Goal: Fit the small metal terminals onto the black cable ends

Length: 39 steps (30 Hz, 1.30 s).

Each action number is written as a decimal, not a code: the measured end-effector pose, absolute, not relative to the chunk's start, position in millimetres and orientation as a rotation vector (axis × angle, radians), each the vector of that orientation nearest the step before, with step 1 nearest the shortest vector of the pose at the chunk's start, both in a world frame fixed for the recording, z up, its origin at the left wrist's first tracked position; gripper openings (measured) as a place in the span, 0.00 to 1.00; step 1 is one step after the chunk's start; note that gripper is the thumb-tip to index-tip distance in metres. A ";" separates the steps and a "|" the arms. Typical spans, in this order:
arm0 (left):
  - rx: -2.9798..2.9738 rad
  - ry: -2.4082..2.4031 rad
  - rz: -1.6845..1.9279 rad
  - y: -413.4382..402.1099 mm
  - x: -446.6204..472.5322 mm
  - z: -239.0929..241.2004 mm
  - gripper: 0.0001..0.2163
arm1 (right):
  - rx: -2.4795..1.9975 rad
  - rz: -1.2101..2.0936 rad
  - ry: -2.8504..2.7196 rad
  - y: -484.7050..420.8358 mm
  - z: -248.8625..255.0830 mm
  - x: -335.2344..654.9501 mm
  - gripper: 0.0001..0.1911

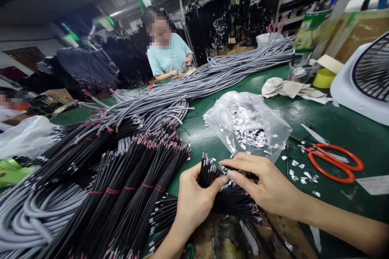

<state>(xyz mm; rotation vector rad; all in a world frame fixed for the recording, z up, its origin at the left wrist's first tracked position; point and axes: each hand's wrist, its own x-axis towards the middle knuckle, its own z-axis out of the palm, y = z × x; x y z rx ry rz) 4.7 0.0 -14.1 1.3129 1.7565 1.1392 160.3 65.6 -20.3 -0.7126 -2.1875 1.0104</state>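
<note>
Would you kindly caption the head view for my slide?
The left hand and right hand hold a black wire bundle over a green table, beside a bag of foil scraps and orange scissors.

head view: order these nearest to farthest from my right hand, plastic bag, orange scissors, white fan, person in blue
From the right hand on the black wire bundle:
1. plastic bag, just beyond it
2. orange scissors, to its right
3. white fan, far right
4. person in blue, across the table
</note>
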 end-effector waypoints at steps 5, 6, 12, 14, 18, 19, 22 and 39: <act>1.299 1.767 1.150 -1.0 5.1 -13.3 0.09 | -0.681 1.008 -2.217 66.0 -21.3 160.8 0.12; 1.292 1.758 1.152 -1.1 4.7 -12.9 0.09 | -0.682 1.005 -2.220 66.2 -21.0 161.0 0.12; 1.205 1.536 1.042 -0.8 0.5 -7.4 0.10 | -0.665 1.049 -2.192 68.7 -14.9 163.6 0.11; 1.205 1.453 1.014 -0.8 0.0 -4.6 0.12 | -0.679 1.087 -2.144 70.0 -13.8 164.2 0.09; 1.230 1.383 0.938 -1.8 1.1 -1.7 0.14 | -0.658 1.131 -2.072 72.5 -16.1 162.7 0.05; 1.230 1.396 0.925 -2.2 1.5 -1.7 0.14 | -0.656 1.129 -2.072 72.7 -17.0 162.0 0.04; 1.271 1.507 0.931 -3.4 2.8 -2.5 0.13 | -0.707 1.103 -2.093 71.0 -18.5 160.4 0.08; 1.354 1.736 1.097 2.5 1.5 -12.6 0.13 | -0.804 0.915 -1.989 76.1 -15.3 164.3 0.12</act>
